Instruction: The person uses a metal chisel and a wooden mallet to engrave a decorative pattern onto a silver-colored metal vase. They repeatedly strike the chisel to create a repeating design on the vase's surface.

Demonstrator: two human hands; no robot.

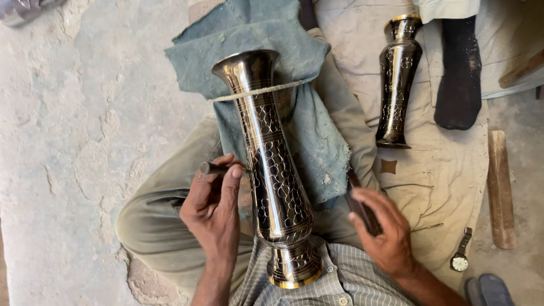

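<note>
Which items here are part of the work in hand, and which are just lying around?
In use: tall engraved vase, thin tool in left hand, dark tool in right hand, cord, blue cloth.
Lying about: second vase, wristwatch, wooden stick.

No packages, labels, signs or screens anywhere in view (only bare, unlabelled things on the floor)

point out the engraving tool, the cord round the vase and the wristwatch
engraving tool (211, 168): head view, on its dark blunt end above the fingers
cord (258, 91): head view, where it crosses the vase neck
wristwatch (459, 262): head view, on its dial
</note>
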